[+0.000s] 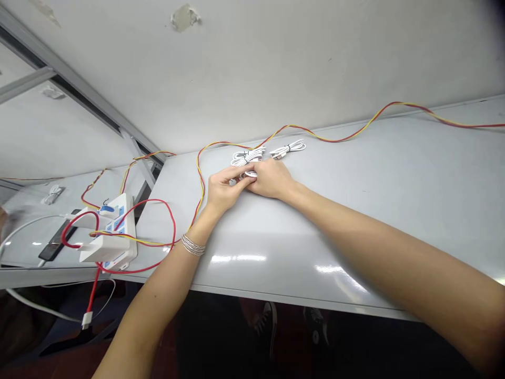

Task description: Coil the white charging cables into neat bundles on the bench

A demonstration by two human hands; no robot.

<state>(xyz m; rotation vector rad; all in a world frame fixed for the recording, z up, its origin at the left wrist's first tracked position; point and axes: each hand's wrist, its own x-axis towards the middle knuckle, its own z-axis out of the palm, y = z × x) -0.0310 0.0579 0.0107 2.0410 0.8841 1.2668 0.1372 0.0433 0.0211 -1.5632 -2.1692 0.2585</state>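
Observation:
My left hand [225,188] and my right hand [272,179] meet over the grey tabletop [315,231]. Between their fingers is a coiled white cable [249,174], pinched from the left by my thumb and forefinger. My right hand curls over the other side of the coil, and its fingertips are mostly hidden. Just beyond the hands lies a bundled white cable [248,156] with a dark tie. To its right rests another tied white cable [289,149], its plug end near my right knuckles.
A red and yellow twisted wire [335,140] runs along the wall. At left, a white power strip [128,218] carries plugs and a looping red cable [173,223]. Beyond it lie a black power strip [59,239] and another white cable bundle [53,195]. A metal frame post [138,158] stands between the tables.

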